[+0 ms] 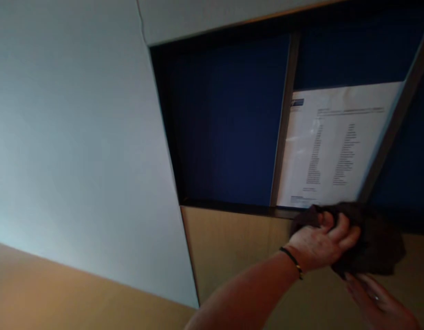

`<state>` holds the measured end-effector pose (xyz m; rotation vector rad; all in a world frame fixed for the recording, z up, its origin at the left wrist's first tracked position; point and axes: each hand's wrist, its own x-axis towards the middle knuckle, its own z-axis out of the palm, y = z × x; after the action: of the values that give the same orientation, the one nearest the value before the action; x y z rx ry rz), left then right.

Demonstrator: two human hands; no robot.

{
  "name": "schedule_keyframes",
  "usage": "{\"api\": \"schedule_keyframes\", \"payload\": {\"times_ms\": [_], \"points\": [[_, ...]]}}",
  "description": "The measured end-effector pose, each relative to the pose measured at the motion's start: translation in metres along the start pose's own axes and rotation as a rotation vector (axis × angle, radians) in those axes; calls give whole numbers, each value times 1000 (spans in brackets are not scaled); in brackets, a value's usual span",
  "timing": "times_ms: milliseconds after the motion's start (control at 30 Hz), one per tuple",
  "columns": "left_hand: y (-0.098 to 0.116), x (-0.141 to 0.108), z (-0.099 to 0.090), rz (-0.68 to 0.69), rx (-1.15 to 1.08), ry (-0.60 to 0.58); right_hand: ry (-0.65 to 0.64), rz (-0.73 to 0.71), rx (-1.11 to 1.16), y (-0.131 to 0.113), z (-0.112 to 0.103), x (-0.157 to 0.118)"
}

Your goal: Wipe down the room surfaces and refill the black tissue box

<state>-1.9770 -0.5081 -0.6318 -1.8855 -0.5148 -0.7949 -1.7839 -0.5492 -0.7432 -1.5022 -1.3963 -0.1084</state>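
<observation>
Brown cloth (373,243) was squeezed in the left hand (322,243) at the board's (225,123) bottom edge; the right hand (377,300) hung open below. Wiping looked just begun.
</observation>
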Motion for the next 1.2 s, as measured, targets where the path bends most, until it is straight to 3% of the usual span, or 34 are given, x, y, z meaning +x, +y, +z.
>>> {"api": "schedule_keyframes", "payload": {"times_ms": [100, 200, 300, 367, 467, 567, 700, 767, 867, 1000, 1100, 1200], "points": [[-40, -68, 25, -76, -128, 203, -19, 99, 36, -36, 31, -25], [-79, -131, 32, -161, -181, 188, -212, 72, 181, -73, 64, -41], [-109, -191, 12, -310, -201, 89, -388, -5, 284, -100, 86, -47], [-119, -230, -10, -474, -251, 76, -405, 5, 357, -112, 101, -45], [-114, -290, -45, -775, -455, 102, -458, 4, 463, -137, 138, -46], [-91, -348, -74, -1081, -761, 103, -725, 33, 597, -177, 192, -70], [-57, -435, -95, -1460, -1011, 55, -1287, 235, 703, -220, 274, -147], [-39, -491, -100, -1589, -1091, 29, -1432, 282, 691, -224, 311, -192], [-3, -588, -104, -1608, -1190, -123, -1432, 310, 591, -217, 361, -251], [38, -728, -111, -1581, -1145, -502, -1361, 206, 345, -212, 434, -312], [29, -828, -126, -1634, -991, -629, -1262, 179, 246, -226, 495, -342], [-7, -915, -145, -1660, -805, -565, -1059, 72, 155, -248, 558, -357]]}}
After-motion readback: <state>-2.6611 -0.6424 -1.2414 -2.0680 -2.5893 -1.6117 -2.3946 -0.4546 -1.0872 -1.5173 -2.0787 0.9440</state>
